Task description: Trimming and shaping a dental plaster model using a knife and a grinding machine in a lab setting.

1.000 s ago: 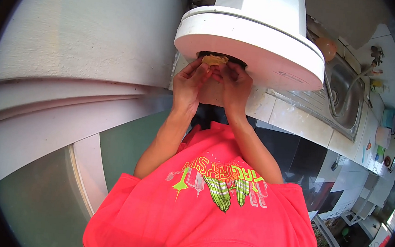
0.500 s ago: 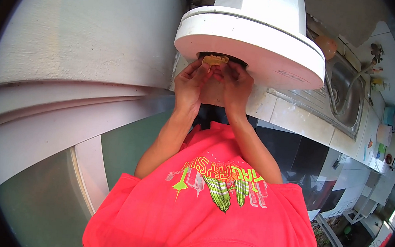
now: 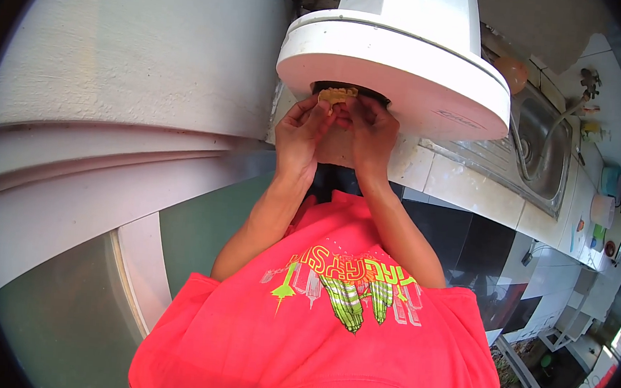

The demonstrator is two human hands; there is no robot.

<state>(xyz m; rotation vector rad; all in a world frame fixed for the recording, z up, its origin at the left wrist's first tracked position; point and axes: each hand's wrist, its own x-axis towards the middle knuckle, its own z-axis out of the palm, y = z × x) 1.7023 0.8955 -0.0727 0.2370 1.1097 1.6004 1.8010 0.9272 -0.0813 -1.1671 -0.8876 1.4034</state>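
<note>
A small golden-tan pastry (image 3: 337, 95) with a bumpy, crimped-looking edge is held up between my hands. My left hand (image 3: 301, 131) pinches its left side between thumb and fingers. At the right side, my right hand (image 3: 375, 133) grips it the same way, with some fingertips tucked beneath. Right behind the pastry is the underside of a white, rounded appliance (image 3: 400, 77), where a dark opening (image 3: 371, 95) shows past my fingers. Part of that opening is hidden by the pastry and my hands.
A whitish wall (image 3: 139, 49) rises close on the left. On the right, a tiled counter (image 3: 472, 185) holds a steel sink (image 3: 547, 151) with a hose in it. An orange round object (image 3: 512, 73) sits behind the sink, and several containers stand farther right.
The pastry has tilted slightly between my fingers, so its bumpy edge shows a little differently. Both hands stay nearly in place, and the head view has shifted very slightly.
</note>
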